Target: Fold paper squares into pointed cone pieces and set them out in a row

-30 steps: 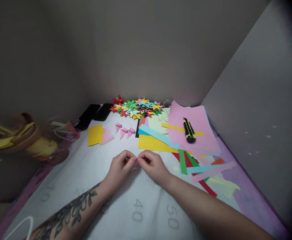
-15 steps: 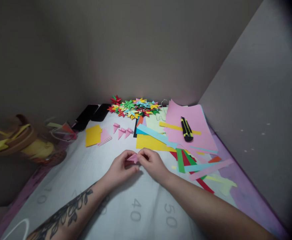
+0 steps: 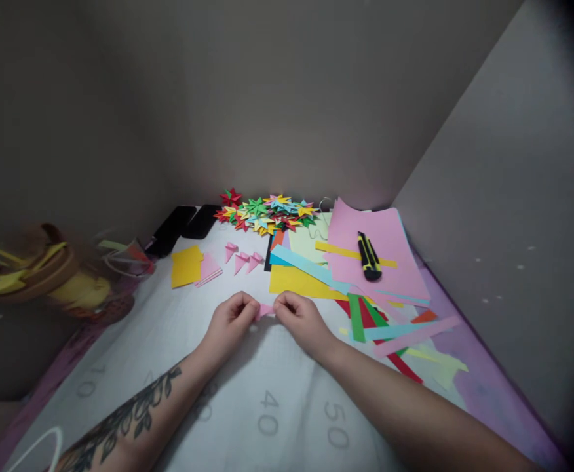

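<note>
My left hand (image 3: pixel 232 323) and my right hand (image 3: pixel 301 320) meet at the middle of the white mat (image 3: pixel 248 400), fingers pinched on a small folded pink paper piece (image 3: pixel 266 310) held between them just above the mat. Behind the hands lie three folded pink paper points (image 3: pixel 242 258). Left of those sits a small stack of yellow and pink paper squares (image 3: pixel 194 267).
A heap of folded coloured paper stars (image 3: pixel 268 214) lies at the back wall. Coloured sheets and strips (image 3: pixel 365 288) spread to the right, with a black-and-yellow utility knife (image 3: pixel 368 255) on the pink sheet. Two black cases (image 3: pixel 183 225) sit back left. A brown and yellow object (image 3: pixel 46 275) lies at the left edge.
The pink piece, hidden inside the fingers a second ago, now shows between the two hands. Both hands have shifted slightly away from me.
</note>
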`<state>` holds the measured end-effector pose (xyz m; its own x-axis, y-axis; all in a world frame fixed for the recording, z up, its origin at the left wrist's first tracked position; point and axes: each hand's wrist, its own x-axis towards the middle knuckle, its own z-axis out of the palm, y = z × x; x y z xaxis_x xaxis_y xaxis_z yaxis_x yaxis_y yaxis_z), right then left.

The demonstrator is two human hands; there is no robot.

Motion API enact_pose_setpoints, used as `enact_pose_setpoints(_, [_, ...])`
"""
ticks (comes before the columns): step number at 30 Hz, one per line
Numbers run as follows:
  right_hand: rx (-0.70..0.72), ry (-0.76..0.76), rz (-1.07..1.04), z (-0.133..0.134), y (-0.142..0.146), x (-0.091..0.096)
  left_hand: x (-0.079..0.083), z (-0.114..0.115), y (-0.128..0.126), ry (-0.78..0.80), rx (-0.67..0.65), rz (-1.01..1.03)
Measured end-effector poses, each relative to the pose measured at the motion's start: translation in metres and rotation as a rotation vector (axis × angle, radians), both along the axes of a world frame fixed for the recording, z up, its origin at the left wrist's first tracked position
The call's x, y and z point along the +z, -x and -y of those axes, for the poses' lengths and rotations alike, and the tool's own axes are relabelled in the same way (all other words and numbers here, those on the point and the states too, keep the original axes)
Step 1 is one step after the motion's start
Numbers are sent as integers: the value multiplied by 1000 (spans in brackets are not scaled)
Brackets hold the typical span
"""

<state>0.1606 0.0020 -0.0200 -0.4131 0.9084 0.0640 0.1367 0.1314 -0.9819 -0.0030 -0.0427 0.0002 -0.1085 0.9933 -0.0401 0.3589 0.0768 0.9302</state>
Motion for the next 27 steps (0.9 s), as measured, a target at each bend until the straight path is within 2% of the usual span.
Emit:
enact_pose_setpoints(8, [-104,52,-77,-2,-1,0,0,0,0,-4,47,-10])
enact_pose_setpoints(11, [-53,4,-66,0,1,1,-1,3,-2,10,-21,-37])
enact_pose_setpoints(14, [40,-101,38,4,2,1,0,6,-6,11,-98,-67])
enact_pose_setpoints(18, [62,-140,81,5,2,2,3,6,-6,-12,-136,-115])
enact_pose_setpoints(27, [-77,7,-35,-3,-2,2,3,-1,8,-47,-2,-164])
